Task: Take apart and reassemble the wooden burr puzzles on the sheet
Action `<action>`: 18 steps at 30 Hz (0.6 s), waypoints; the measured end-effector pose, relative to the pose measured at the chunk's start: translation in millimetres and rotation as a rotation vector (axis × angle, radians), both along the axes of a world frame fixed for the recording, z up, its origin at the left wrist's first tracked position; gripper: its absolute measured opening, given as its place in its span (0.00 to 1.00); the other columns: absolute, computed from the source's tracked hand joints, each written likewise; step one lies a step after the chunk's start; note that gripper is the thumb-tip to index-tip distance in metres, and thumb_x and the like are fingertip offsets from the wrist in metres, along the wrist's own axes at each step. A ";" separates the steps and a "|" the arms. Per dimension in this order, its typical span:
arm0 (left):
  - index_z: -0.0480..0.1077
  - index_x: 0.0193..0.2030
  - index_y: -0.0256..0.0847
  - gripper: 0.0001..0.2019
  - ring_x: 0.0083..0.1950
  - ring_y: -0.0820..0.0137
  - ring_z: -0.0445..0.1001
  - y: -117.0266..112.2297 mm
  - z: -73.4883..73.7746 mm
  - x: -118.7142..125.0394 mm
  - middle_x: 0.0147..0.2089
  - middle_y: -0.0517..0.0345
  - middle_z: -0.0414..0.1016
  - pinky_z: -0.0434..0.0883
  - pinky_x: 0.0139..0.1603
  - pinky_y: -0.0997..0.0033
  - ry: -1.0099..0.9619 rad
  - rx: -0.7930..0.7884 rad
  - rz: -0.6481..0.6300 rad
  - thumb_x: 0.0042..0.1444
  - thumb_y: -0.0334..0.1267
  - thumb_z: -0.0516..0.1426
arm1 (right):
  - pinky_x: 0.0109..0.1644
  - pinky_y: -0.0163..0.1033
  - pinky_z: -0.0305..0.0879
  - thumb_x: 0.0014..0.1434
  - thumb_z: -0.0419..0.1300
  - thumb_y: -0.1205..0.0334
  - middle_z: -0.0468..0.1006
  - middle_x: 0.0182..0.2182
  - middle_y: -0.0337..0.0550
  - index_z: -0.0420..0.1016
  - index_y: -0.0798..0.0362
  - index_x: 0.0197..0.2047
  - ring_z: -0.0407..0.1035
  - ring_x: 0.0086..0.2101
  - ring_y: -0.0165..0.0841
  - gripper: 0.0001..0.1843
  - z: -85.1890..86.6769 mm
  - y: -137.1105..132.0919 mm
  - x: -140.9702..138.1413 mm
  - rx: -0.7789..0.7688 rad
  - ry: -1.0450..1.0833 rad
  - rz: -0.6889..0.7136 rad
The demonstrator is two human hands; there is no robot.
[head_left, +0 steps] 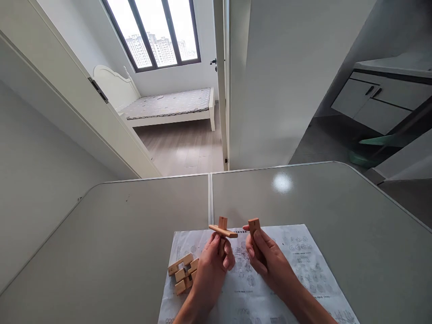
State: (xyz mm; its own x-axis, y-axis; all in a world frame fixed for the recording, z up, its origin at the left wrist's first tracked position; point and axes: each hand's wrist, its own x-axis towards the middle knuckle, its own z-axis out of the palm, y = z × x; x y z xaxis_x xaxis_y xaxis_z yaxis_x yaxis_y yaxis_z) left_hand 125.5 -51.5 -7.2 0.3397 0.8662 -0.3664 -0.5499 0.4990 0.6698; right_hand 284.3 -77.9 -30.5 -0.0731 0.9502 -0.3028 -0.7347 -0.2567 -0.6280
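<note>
My left hand (214,258) is closed around crossed wooden puzzle pieces (223,230): one bar stands upright and another lies across it. In my right hand (265,256) is a single wooden puzzle piece (254,225), held upright between thumb and fingers, with a small dark mark near its top. The two hands are a short gap apart, above a printed paper sheet (307,252) with rows of small drawings. Left of my left wrist, several notched wooden pieces (184,272) lie together on the sheet, partly hidden by the hand.
The grey table (128,243) has a seam running across its middle and a pale rim. Beyond it, a doorway opens onto a room with a bed (172,105) under a window (155,33). White cabinets (374,96) and a green basin (362,158) stand at right.
</note>
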 end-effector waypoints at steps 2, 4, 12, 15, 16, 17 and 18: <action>0.71 0.39 0.38 0.18 0.24 0.79 0.54 0.5 -0.9 0.2 0.26 0.67 0.62 0.57 0.28 0.74 -0.004 0.008 -0.008 0.61 0.51 0.67 | 0.20 0.29 0.42 0.68 0.66 0.43 0.67 0.24 0.30 0.77 0.48 0.47 0.44 0.17 0.19 0.17 0.0 -0.5 0.7 -0.001 0.026 0.003; 0.70 0.38 0.38 0.18 0.24 0.78 0.53 1.1 -1.2 0.6 0.26 0.68 0.61 0.57 0.28 0.74 -0.007 0.016 -0.013 0.61 0.51 0.67 | 0.20 0.29 0.42 0.68 0.65 0.44 0.66 0.24 0.30 0.76 0.49 0.45 0.43 0.17 0.19 0.17 0.8 -0.3 1.8 -0.003 0.058 0.006; 0.70 0.39 0.38 0.17 0.25 0.78 0.53 0.4 -3.0 1.2 0.27 0.67 0.63 0.58 0.31 0.72 -0.001 0.030 -0.030 0.62 0.50 0.66 | 0.21 0.29 0.43 0.63 0.70 0.40 0.63 0.20 0.29 0.75 0.52 0.37 0.46 0.18 0.20 0.22 -7.5 -2.9 1.8 0.006 -0.065 0.041; 0.69 0.40 0.39 0.17 0.24 0.78 0.53 -1.3 -6.2 2.4 0.27 0.67 0.64 0.59 0.31 0.72 0.010 0.045 -0.051 0.62 0.50 0.67 | 0.21 0.29 0.43 0.62 0.70 0.40 0.60 0.18 0.27 0.77 0.51 0.40 0.45 0.19 0.21 0.22 -10.9 -4.6 1.8 0.005 -0.065 0.037; 0.69 0.40 0.39 0.18 0.24 0.78 0.54 -1.9 -7.1 3.1 0.26 0.67 0.64 0.59 0.31 0.72 0.015 0.052 -0.060 0.62 0.51 0.67 | 0.22 0.30 0.42 0.63 0.70 0.41 0.59 0.18 0.27 0.78 0.51 0.43 0.45 0.19 0.22 0.21 -11.1 -5.1 1.9 0.010 -0.077 0.047; 0.69 0.40 0.40 0.18 0.24 0.78 0.54 -2.6 -7.6 3.9 0.26 0.67 0.64 0.59 0.31 0.72 0.024 0.059 -0.069 0.62 0.52 0.67 | 0.22 0.30 0.42 0.63 0.70 0.42 0.58 0.18 0.27 0.79 0.52 0.45 0.44 0.19 0.22 0.21 -11.0 -5.7 1.9 0.023 -0.096 0.060; 0.69 0.42 0.40 0.19 0.24 0.77 0.55 -3.3 -7.9 4.6 0.25 0.68 0.63 0.59 0.31 0.72 0.033 0.063 -0.076 0.62 0.52 0.67 | 0.22 0.31 0.41 0.64 0.70 0.42 0.58 0.17 0.27 0.79 0.52 0.47 0.44 0.19 0.23 0.21 -10.6 -6.3 1.8 0.044 -0.122 0.077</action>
State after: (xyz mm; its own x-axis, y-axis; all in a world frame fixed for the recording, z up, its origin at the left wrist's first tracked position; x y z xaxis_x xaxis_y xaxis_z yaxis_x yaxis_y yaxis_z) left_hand 130.1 -54.7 -15.1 0.3937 0.8602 -0.3241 -0.4895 0.4946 0.7182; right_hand 286.1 -84.2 -41.1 -0.1116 0.9559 -0.2718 -0.6317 -0.2794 -0.7231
